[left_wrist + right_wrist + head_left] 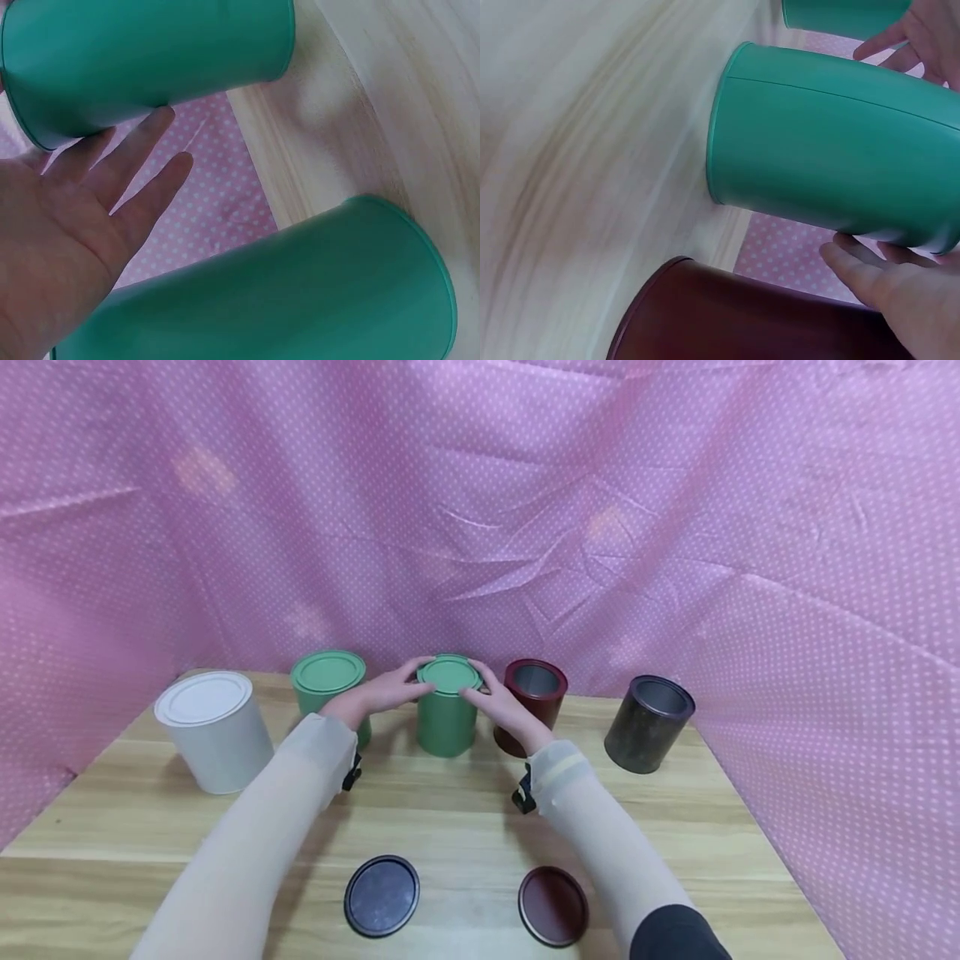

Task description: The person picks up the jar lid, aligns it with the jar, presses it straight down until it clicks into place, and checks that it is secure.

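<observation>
A green can (447,727) stands upright at the back middle, its green lid (449,675) on top. My left hand (390,687) lies along its left side, thumb at the front of the lid and index finger towards the back; in the left wrist view its fingers (129,154) are spread and nearly straight, some tips touching the can wall. From the right, my right hand (507,703) mirrors this, its thumb on the lid's front edge and its fingertips (845,259) against the can's side. Just left of my left hand is another lidded green can (328,673).
A white lidded can (217,735) stands at far left. To the right are an uncovered dark red can (551,693) and an uncovered black can (637,739). A black lid (382,896) and a dark red lid (553,906) lie near the front. Pink dotted cloth (480,527) surrounds the wooden table (442,827).
</observation>
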`<state>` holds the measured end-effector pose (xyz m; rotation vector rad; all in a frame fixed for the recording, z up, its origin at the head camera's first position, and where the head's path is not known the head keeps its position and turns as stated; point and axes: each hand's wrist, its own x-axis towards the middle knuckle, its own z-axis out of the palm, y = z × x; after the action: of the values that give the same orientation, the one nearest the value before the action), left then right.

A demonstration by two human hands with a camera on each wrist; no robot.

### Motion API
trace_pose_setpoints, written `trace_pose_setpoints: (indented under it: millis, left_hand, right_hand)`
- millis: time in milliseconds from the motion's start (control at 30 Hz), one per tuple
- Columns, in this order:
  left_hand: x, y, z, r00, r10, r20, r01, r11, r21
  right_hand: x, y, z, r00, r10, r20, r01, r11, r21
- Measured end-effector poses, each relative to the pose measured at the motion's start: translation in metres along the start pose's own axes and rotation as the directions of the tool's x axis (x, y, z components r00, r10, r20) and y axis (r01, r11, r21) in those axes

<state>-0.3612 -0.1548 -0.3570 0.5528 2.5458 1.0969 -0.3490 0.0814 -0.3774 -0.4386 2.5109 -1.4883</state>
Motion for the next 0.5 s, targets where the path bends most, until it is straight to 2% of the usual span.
trace_pose_setpoints:
  millis: [267,400,500]
  left_hand:
    - [0.002,-0.001,-0.009,1.000,0.007,-0.015,-0.006,0.999,0.037]
    - [0.006,-0.003,-0.011,1.000,0.015,-0.021,-0.014,0.996,0.083]
    - [0.010,-0.004,-0.011,0.999,0.045,-0.026,-0.044,0.997,0.069]
  right_hand:
    - [0.007,-0.007,-0.003,0.999,0.033,0.044,-0.034,0.999,0.030]
    - [0.009,-0.008,-0.004,0.998,0.056,0.037,-0.058,0.997,0.058]
    - [0.008,-0.009,-0.004,0.998,0.054,0.019,-0.055,0.996,0.074]
